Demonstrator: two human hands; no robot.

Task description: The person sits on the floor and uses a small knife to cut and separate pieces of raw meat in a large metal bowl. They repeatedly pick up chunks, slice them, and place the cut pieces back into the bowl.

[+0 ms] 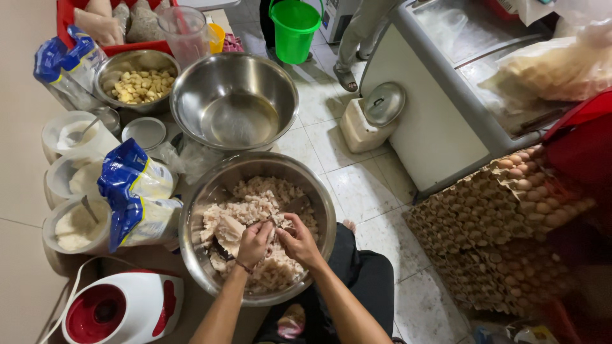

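Two of your hands work inside the large steel bowl (197, 255) of pale, chopped raw meat pieces (255, 197) that sits right in front of you. Your left hand (254, 243) is curled around a flat, pale chunk of the meat (228, 229), fingers closed on it. Your right hand (298, 241) meets it just beside, fingers pinched on the same lump; a dark blade-like tool (294, 205) lies near it, and you cannot tell from here whether that hand grasps it.

Beyond this bowl stands an empty wide steel bowl (234, 102), and to its left a smaller steel bowl of peeled yellowish garlic cloves (137, 84). Along your left side sit three white plastic tubs of white powder (71, 223), with blue-and-white plastic bags (137, 197) leaning between them and the meat bowl. A red-and-white plastic appliance (121, 307) stands near your left elbow. To your right, stacked cardboard trays of brown eggs (503, 229) rise from the tiled floor (370, 185), and a green plastic bucket (294, 28) stands further off.
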